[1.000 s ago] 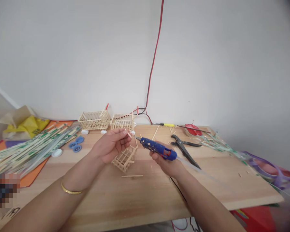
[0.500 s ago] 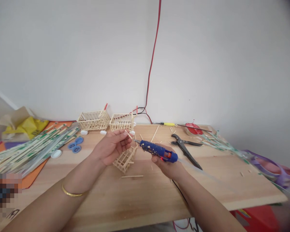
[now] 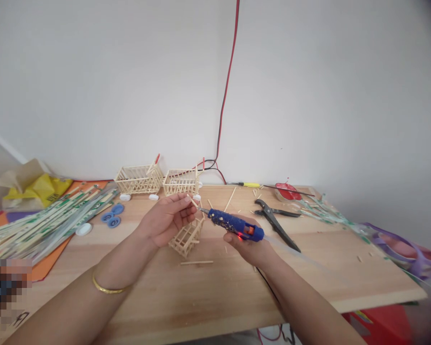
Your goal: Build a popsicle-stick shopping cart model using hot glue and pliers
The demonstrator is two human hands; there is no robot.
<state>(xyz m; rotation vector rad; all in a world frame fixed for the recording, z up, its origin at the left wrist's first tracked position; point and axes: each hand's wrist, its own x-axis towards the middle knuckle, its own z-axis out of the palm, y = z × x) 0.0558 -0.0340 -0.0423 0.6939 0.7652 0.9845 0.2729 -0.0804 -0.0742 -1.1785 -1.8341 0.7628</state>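
Between the thumb and fingers of my left hand (image 3: 168,218) is a short wooden stick (image 3: 192,201). My right hand (image 3: 249,247) is wrapped round a blue hot glue gun (image 3: 233,224), its metal nozzle at the lower end of the stick; whether they touch I cannot tell. A clear glue stick (image 3: 290,250) trails from the gun's back. Below my left hand a small basket frame of sticks (image 3: 186,238) rests on the table, partly hidden by the fingers. One loose stick (image 3: 197,262) lies in front of it.
Two stick-built carts (image 3: 139,180) with white wheels stand by the wall. Packaged sticks (image 3: 57,215), blue bottle caps (image 3: 113,217) and a white cap (image 3: 84,229) lie left. To the right are black-handled pliers (image 3: 276,223), a red dish (image 3: 288,191) and a purple-edged bag (image 3: 409,251).
Both hands hold nearly the same position, with the nozzle still at the stick's end. The red light on the glue gun shows a little brighter.
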